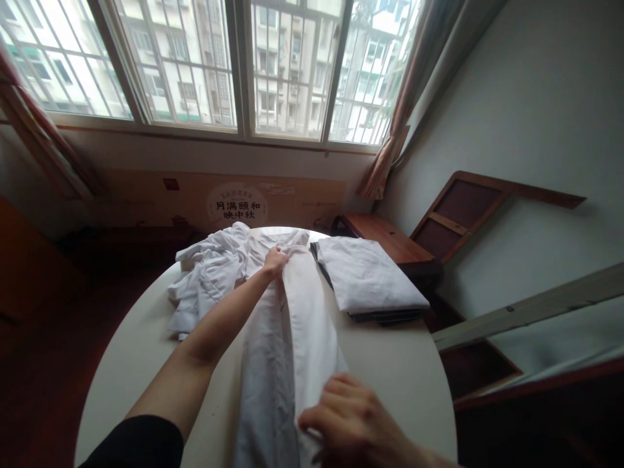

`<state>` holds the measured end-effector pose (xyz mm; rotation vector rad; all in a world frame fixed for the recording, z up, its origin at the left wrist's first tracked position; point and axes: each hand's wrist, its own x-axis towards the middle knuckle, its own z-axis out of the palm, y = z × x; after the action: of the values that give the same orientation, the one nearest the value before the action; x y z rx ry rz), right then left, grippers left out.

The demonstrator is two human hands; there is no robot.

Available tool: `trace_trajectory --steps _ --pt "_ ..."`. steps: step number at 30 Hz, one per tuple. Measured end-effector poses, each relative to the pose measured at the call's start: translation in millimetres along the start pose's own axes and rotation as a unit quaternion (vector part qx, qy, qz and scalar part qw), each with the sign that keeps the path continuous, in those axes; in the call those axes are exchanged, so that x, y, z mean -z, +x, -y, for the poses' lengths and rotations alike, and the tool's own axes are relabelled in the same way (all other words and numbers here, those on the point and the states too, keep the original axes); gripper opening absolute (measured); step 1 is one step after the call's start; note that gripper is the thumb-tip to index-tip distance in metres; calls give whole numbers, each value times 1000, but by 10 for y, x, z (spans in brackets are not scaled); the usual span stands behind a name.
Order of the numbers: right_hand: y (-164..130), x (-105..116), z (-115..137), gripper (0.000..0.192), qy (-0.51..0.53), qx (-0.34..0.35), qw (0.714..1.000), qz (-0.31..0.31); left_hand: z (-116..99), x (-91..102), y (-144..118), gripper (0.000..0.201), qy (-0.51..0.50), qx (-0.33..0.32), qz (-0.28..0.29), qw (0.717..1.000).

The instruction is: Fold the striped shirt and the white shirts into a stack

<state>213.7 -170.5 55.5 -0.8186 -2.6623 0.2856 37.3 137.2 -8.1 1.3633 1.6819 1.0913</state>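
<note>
My left hand (275, 262) pinches the far end of the long white garment (287, 351) lying down the round table (394, 370), right hand (348, 419) grips its near fold, fingertips hidden under cloth, garment's near end cut off by frame.

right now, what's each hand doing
Left hand: shut on the white cloth, far end.
Right hand: fingers curled, pinching the cloth's near edge.

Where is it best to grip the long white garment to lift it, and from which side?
Probably by its two ends. The garment lies in a long strip across the table; the left hand holds the far end, the right hand the near edge. Come from above.
</note>
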Motion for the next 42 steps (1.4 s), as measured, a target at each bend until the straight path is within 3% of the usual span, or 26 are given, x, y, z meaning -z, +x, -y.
trace_trajectory --steps 3,5,7,9,11,12,15,19,22,25,29,31,34,36,39,42 --pt "228 -722 24 14 -42 92 989 107 22 103 -87 51 162 -71 -4 984" --pt "304 -980 -45 13 -33 109 975 189 51 153 -146 43 291 -147 13 945" --pt "382 -940 -180 10 36 117 965 231 78 192 -163 35 373 -202 35 905" --pt "542 -664 -412 26 116 71 973 187 86 234 -105 35 410 -230 32 882" --pt "825 -325 -776 45 122 -67 989 44 73 283 29 37 418 -234 3 878" --pt "1006 -186 -1008 43 112 -110 987 -21 64 306 116 37 423 -234 -5 875" --pt "1586 -10 -1811 46 36 -194 969 -147 62 333 383 36 460 -269 46 845" --pt "2116 -188 -2694 63 -36 -252 962 -100 162 270 627 33 476 -349 170 789" --pt "2239 -371 -3010 64 -58 -263 963 -24 246 228 735 37 459 -342 200 795" --pt "2211 -503 -3126 64 -53 -279 959 5 244 198 824 40 453 -340 208 798" --pt "2108 -611 -3166 64 -31 -279 958 -58 124 79 947 46 470 -336 202 791" --pt "2062 -652 -3162 66 -29 -281 956 -75 68 -2 1010 56 447 -309 175 821" --pt "2019 -691 -3134 71 -38 -283 957 -49 30 -74 1079 65 395 -246 123 877" --pt "2022 -682 -3110 71 -45 -282 958 -15 32 -70 1090 61 380 -233 93 890" --pt "2084 -626 -3096 69 -64 -274 959 28 64 -32 1039 57 384 -267 73 881" --pt "2177 -601 -3115 71 -87 -269 958 37 134 -47 935 55 383 -317 109 861"
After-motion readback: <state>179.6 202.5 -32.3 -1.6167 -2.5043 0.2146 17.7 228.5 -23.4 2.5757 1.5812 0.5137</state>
